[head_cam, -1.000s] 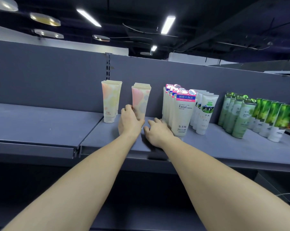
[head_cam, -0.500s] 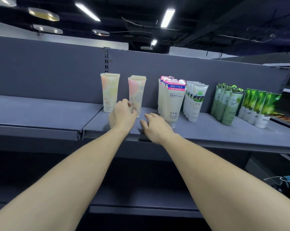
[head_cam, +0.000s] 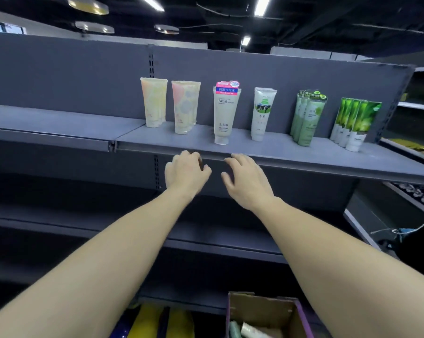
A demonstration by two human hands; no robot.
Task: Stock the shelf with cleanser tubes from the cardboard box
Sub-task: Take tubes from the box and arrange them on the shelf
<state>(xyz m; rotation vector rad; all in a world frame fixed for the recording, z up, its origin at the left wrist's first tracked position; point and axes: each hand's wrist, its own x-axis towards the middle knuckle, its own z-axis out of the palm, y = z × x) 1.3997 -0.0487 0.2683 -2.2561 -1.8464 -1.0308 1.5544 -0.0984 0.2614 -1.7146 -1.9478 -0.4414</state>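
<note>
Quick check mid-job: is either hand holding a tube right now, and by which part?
Neither holds anything. The left hand and right hand hover below the shelf edge, fingers loosely curled and empty.

Dim aisle, bright ceiling strip lights (head_cam: 262, 5), soft motion blur, edges bowed by wide-angle

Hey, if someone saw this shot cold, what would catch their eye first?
Probably the two bare arms reaching up the middle, left hand and right hand empty just below the shelf edge. Next, the rows of cleanser tubes standing along that shelf. Bottom right, the open cardboard box holds more tubes.
</note>
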